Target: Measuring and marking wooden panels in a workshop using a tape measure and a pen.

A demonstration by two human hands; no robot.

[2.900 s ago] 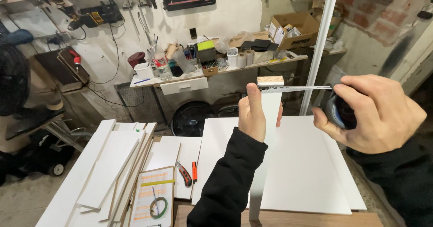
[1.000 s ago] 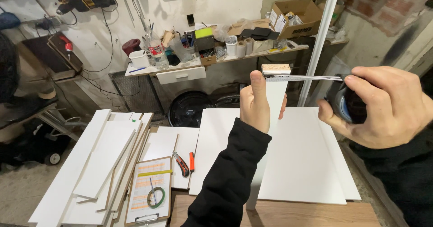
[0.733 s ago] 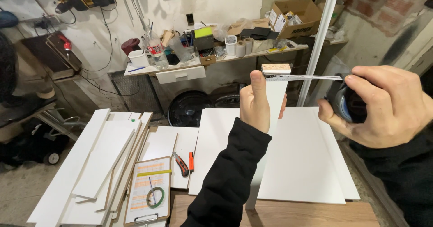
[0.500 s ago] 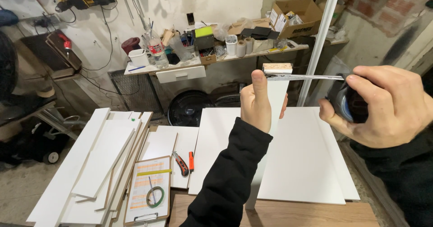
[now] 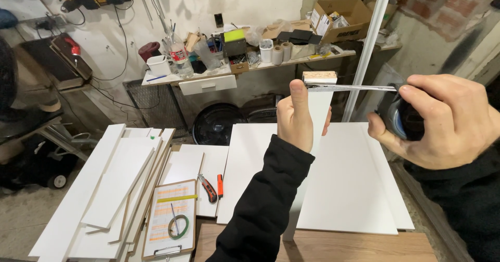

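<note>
Broadly, white panels (image 5: 344,184) covered the low work surface, lying flat side by side, with a looser stack of narrower white boards (image 5: 112,189) leaning over one another to the left — laid out, it seemed, so each piece could be picked off in turn. Behind them a cluttered workbench (image 5: 250,69) ran along the wall, with a cardboard box (image 5: 344,12) at its right end.

Upright in the middle stood a narrow white board (image 5: 319,111), its raw chipboard end on top. The left hand (image 5: 297,119) was wrapped around it from the near side, thumb pointing straight up along the face, which kept the board steady and vertical. The right hand (image 5: 442,119) was closed firmly round a dark tape measure (image 5: 398,117), fingers curled over the case; its blade (image 5: 349,88) ran level across to the board's top end, apparently hooked or butted there, so the reading could be taken along a straight line.

Lower left lay a clipboard (image 5: 172,220) with a printed sheet, a small green ring of tape (image 5: 178,226) resting on it — and just beside it a utility knife (image 5: 208,188) and an orange marker (image 5: 220,185), both within easy reach.
</note>
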